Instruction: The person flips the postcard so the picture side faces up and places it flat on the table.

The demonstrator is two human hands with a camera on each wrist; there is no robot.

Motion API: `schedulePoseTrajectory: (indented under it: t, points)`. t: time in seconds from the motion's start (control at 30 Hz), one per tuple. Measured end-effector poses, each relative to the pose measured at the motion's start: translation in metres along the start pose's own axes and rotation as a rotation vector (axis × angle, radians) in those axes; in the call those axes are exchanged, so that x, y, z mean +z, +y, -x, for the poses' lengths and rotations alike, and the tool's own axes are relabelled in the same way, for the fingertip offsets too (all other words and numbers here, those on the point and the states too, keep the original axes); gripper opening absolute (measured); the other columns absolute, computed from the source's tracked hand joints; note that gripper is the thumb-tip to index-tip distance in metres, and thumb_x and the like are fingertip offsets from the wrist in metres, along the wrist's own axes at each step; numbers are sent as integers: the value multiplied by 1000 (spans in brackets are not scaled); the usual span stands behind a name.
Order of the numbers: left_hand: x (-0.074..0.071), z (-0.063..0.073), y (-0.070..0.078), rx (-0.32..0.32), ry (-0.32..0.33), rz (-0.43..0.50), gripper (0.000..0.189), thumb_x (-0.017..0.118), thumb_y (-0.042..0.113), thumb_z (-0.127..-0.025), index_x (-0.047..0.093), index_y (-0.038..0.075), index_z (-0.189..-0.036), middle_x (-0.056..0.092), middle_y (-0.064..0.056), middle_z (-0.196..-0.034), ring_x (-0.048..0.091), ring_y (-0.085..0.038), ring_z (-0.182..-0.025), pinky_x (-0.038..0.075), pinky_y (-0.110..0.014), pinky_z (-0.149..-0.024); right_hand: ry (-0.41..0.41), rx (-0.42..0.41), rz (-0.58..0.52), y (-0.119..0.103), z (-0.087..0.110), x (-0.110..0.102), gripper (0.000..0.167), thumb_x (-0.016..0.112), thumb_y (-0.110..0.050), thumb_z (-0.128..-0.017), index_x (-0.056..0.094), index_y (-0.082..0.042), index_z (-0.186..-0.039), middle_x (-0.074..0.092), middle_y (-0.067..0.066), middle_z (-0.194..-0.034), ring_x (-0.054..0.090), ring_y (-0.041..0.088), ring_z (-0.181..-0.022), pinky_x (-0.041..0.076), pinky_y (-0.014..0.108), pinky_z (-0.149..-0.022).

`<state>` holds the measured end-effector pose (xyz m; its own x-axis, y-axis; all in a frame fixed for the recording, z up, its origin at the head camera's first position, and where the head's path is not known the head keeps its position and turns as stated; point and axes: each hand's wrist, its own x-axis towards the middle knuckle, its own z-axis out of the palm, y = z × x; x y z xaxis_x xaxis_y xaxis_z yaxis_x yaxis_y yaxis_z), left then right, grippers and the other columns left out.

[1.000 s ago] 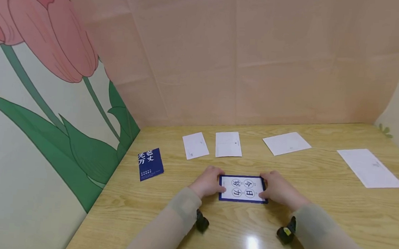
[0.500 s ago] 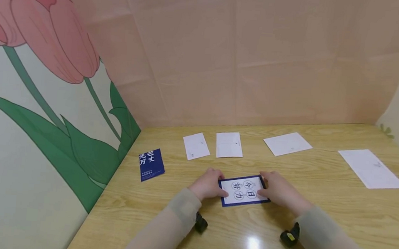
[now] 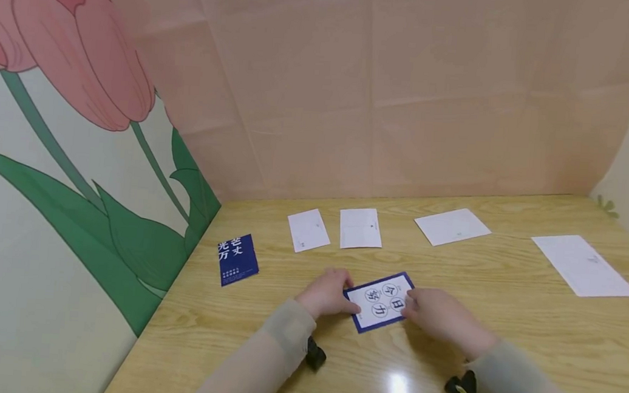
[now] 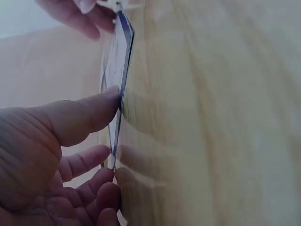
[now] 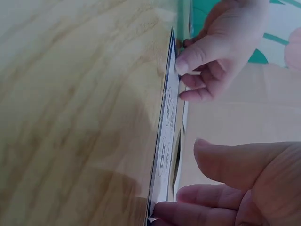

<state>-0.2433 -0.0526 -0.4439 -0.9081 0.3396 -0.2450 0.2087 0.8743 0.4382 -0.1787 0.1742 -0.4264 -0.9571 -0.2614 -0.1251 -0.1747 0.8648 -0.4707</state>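
Card (image 3: 381, 300), edge in left hand (image 3: 327, 293), open table (image 3: 357, 376) nearside

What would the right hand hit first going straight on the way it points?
The right hand would likely meet the blue-bordered card first, right in front of it, then the left hand at the card's other end. Depth is unclear; it might pass over the card.

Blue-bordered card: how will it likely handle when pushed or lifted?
The blue-bordered card looks thin edge-on, so probably light. Its straight edge in the right wrist view hints at some stiffness. The glossy table may let it slide.
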Motion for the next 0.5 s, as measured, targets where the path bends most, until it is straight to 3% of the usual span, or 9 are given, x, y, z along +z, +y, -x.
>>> schedulePoseTrajectory:
  t: [0.13, 0.23, 0.33, 0.5]
  points:
    - [0, 4, 3, -4, -2, -2, 41, 80, 39, -77, 63, 16, -106, 60, 4, -100, 53, -13, -85, 46, -30, -80, -7, -7, 13, 1, -3, 0, 41, 62, -23, -93, 60, 7, -120, 65, 22, -104, 61, 32, -88, 49, 48, -79]
    - [0, 8, 6, -10, -10, -1, 36, 79, 36, -79, 65, 16, -105, 63, 4, -97, 54, -13, -83, 46, -30, -80, -25, 8, 18, 0, -4, -1, 40, 64, -24, -92, 60, 4, -120, 64, 12, -95, 53, 20, -75, 46, 37, -66]
    - [0, 12, 10, -7, -33, 1, 29, 78, 35, -81, 67, 16, -100, 63, 6, -90, 54, -12, -79, 45, -29, -76, -35, 10, 27, 0, -5, -2, 50, 64, -27, -92, 54, 6, -128, 65, 18, -108, 53, 19, -78, 46, 37, -69]
    - [1, 17, 15, 31, -85, 25, 17, 76, 32, -83, 69, 19, -89, 60, 9, -79, 53, -12, -74, 44, -27, -69, -49, 3, 14, 1, -7, -2, 62, 70, -30, -87, 50, 6, -133, 64, 17, -113, 53, 20, -79, 47, 41, -73]
